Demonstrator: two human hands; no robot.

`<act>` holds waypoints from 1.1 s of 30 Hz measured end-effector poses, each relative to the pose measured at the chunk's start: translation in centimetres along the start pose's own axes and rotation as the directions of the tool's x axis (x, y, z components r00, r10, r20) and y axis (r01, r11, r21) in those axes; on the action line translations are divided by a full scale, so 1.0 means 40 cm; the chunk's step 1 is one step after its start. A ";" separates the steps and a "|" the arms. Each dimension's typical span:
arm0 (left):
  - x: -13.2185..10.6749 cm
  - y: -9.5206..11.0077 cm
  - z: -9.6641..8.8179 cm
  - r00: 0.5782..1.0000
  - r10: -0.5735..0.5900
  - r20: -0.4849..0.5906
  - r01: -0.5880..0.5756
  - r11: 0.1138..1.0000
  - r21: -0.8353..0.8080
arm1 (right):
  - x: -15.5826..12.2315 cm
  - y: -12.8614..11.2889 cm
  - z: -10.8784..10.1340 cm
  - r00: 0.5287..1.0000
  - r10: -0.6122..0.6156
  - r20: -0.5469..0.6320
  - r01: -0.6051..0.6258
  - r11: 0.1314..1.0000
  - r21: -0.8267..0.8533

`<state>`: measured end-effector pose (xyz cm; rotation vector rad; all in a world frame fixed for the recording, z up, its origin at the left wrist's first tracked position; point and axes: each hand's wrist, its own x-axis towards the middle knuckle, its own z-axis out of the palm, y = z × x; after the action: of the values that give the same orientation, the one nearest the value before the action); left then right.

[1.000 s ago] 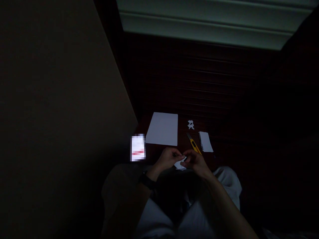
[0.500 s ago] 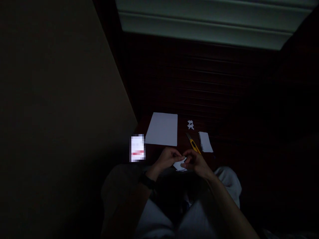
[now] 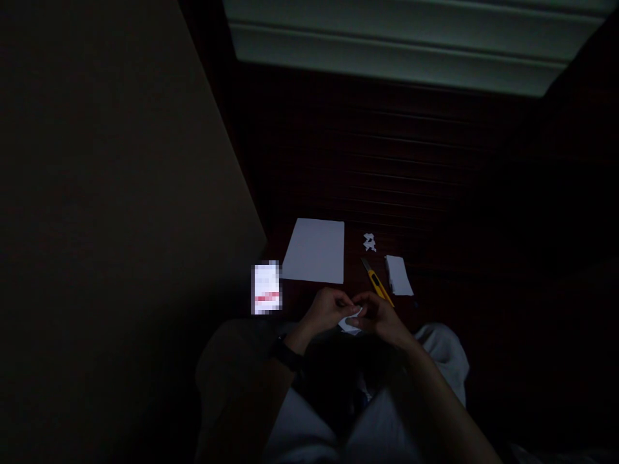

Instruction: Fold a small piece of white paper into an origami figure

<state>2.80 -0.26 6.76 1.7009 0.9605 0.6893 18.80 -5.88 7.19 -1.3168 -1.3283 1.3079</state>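
Both hands meet over a small folded piece of white paper at the near edge of the dark table. My left hand pinches it from the left, thumb and fingers together at its top. From the right, my right hand grips the same paper, its thumb lying across the face. The fingers cover much of the paper, so its full shape is hidden. Just beyond my right hand lies a yellow utility knife with its blade pointing away from me.
A large white sheet lies at the back left. A blurred bright rectangle is left of it. Small white paper scraps sit behind the knife, and a stack of small white papers is at the right. A wall rises on the left.
My right hand has shifted slightly left, closer to my left hand, and its thumb has moved further over the paper. More of the knife's handle shows.
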 end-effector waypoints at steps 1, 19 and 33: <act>0.000 -0.001 0.000 1.000 0.001 0.005 -0.001 1.000 -0.009 | 0.000 -0.002 0.002 1.000 -0.006 -0.002 0.006 1.000 -0.003; -0.002 -0.010 -0.002 0.995 -0.080 0.059 0.089 0.984 -0.154 | -0.019 -0.001 0.007 0.999 0.047 0.025 -0.047 0.999 0.025; -0.050 0.027 0.015 0.987 -0.152 0.048 0.156 0.856 -0.494 | -0.003 0.015 0.008 0.971 0.043 -0.235 -0.017 0.993 0.113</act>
<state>2.54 -2.45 7.61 1.1569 0.8151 0.7470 18.56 -6.10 6.56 -1.3736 -1.0607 1.1845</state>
